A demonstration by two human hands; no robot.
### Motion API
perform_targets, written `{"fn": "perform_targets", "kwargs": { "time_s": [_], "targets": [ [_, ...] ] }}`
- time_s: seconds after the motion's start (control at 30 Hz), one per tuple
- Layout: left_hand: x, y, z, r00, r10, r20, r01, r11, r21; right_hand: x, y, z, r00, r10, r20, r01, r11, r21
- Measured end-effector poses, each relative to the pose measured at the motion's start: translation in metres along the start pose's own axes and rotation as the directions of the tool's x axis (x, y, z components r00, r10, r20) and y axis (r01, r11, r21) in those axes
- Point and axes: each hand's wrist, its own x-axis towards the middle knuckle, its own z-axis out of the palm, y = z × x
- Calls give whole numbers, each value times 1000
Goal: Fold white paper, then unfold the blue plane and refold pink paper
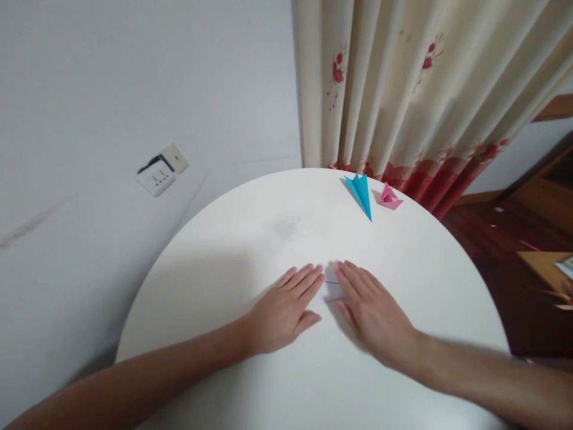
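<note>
Nearest the viewer, two bare forearms reach in over the near edge of the round white worktop, and both hands lie flat, palms down, near its middle. The left hand and the right hand press side by side on a small piece of white paper, only a narrow strip of which shows between the fingertips; neither grip is clenched, the fingers are stretched out and the hands bear down on the sheet, not grasping it. A faint crease line seems to cross the visible strip, so the folding looks to be at an early stage, the paper still flat and far from any finished shape, though most of it is hidden under the palms. Farther off, near the far edge of the worktop, lie two finished folded pieces: one blue paper dart and, just beside it to the right, one pink folded figure. Behind them hangs a cream curtain with red flowers, and one wall socket sits on the wall at left
</note>
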Motion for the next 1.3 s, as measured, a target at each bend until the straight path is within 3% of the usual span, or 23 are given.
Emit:
{"fn": "perform_targets", "kwargs": {
  "time_s": [0.17, 0.33, 0.57, 0.73, 0.8, 0.9, 1.0, 1.13, 1.3],
  "targets": [
    [6, 15, -1, 994, -84, -67, 86, 995, 40, -8, -18, 20, 998, -33, 51, 33, 999, 4],
    [16, 14, 1, 999, -6, -43, 7, 1000, 11, -4, -12, 15, 995, -33, 96, 30, 999, 28],
    [17, 7, 5, 999, -20, -29, 20, 1000, -24, -36, 16, 4, 987, 126, 95, -122, 991, -47],
    [12, 21, 6, 997, -74, -31, 74, 997, -2, -49, 34, 0, 973, 230, 15, -228, 970, -82],
    [7, 30, 6, 993, -110, -50, 110, 994, 6, -43, 25, -1, 977, 215, -1, -214, 975, -54],
    [3, 37, 5, 985, -151, -89, 152, 988, 2, -31, 3, -2, 997, 41, 73, -44, 998, 46],
    [4, 27, 1, 977, -174, -126, 169, 984, -50, -24, -12, -2, 989, -53, 140, 39, 994, 103],
    [16, -6, -2, 936, -287, -202, 246, 947, -207, -23, -11, -1, 988, -48, 150, 28, 991, 129],
    [30, -23, 1, 934, -328, -141, 246, 878, -411, -24, -1, -3, 977, -130, 168, 101, 981, 167]
  ]
}}
